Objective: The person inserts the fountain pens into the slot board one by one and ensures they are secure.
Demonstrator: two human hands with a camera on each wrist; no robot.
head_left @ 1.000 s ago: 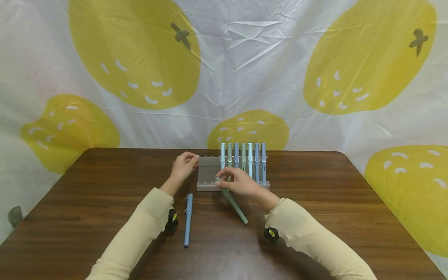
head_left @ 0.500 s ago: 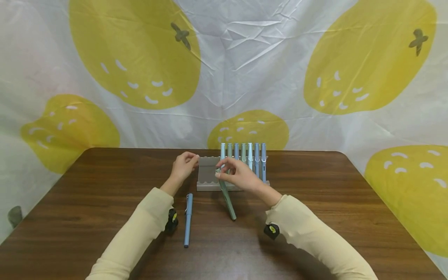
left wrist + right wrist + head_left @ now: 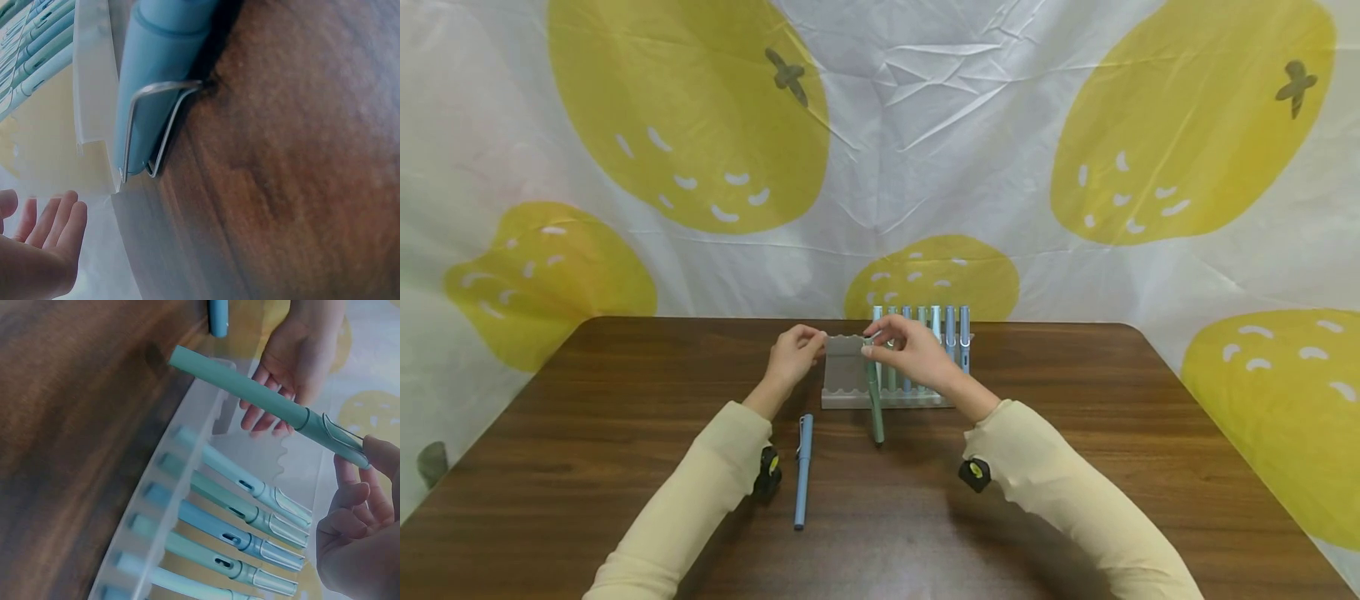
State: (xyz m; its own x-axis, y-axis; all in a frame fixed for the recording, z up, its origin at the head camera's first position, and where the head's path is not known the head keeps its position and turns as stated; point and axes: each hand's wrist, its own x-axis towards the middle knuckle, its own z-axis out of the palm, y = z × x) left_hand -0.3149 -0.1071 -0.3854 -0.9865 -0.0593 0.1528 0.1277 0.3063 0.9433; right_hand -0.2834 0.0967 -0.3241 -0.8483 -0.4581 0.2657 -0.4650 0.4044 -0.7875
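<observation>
My right hand pinches a green fountain pen by the clip end of its cap. The pen hangs steeply in front of a clear scalloped pen rack, its lower end reaching past the rack's front edge. Several blue and green pens lean side by side in the rack's right part. At the rack's back left corner my left hand holds the edge between thumb and fingertips. On the table in front of the left part lies a blue fountain pen, its metal clip close in the left wrist view.
The rack stands near the far side of a brown wooden table. A white cloth with yellow fruit prints hangs behind the table. Each sleeve carries a black wrist camera.
My right hand has risen and moved away toward the rack's back, with the green pen swinging from a slant to nearly straight. My left hand and the blue pen have stayed put.
</observation>
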